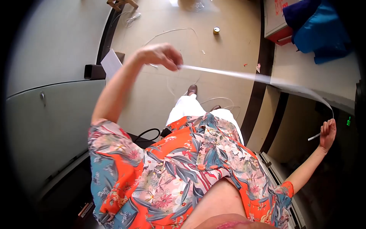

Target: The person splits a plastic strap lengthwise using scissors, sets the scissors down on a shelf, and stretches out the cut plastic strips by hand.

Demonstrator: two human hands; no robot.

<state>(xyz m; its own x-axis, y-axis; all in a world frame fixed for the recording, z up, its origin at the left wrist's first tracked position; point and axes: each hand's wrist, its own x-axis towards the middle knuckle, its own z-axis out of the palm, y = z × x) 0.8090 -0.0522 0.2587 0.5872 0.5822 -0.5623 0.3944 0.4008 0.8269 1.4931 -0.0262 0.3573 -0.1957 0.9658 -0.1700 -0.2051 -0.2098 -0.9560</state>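
A long white strip, thin and ribbon-like, stretches through the air between my hands. Its end is pinched in the closed fingers of my left hand, which is raised over the floor at the upper left. At the far right, my right hand is closed around the other part of the strip. A short tail of it sticks out to the left below those fingers. The strip sags and curves near my right hand, and its middle is smeared by motion. What it is made of I cannot tell.
To the left stands a pale cabinet. A small tin and loose pale strips lie on the floor. Blue cloth hangs at the upper right over a white surface. A wooden stool leg shows at the top.
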